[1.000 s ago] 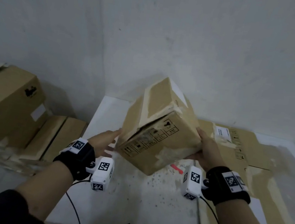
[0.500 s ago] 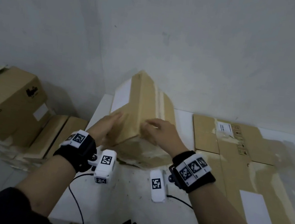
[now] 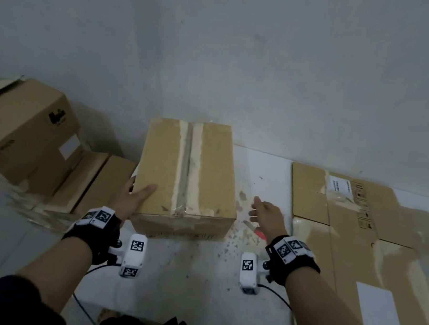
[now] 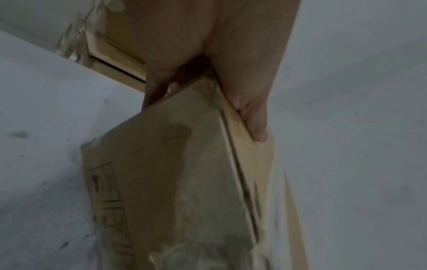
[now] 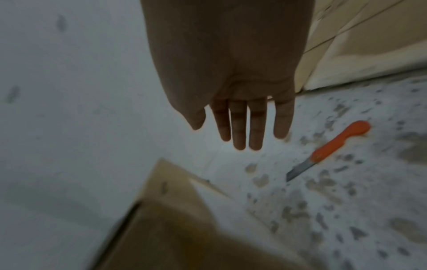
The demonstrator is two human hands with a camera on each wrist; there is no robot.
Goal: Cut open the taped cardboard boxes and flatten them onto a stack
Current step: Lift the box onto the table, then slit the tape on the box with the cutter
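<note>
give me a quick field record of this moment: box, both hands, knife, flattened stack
box: brown taped cardboard box standing on the white table, tape seam on top, uncut
left hand: left hand grips the box's near left edge, thumb on top, fingers down the side
right hand: right hand open, fingers straight, holding nothing, right of the box
knife: orange-handled knife lying on the table, blade out, untouched
stack: flattened brown cardboard sheets on the table's right side

quick count: 1 taped box [image 3: 187,178] upright on table, 2 more boxes off to left, big one [image 3: 17,126] and low one [image 3: 89,183], 1 pile of flattened cardboard [image 3: 358,232] (layers, can't tell how many), 1 orange knife [image 5: 332,148], 2 hands, left [image 3: 134,198] and right [image 3: 266,213]
</note>
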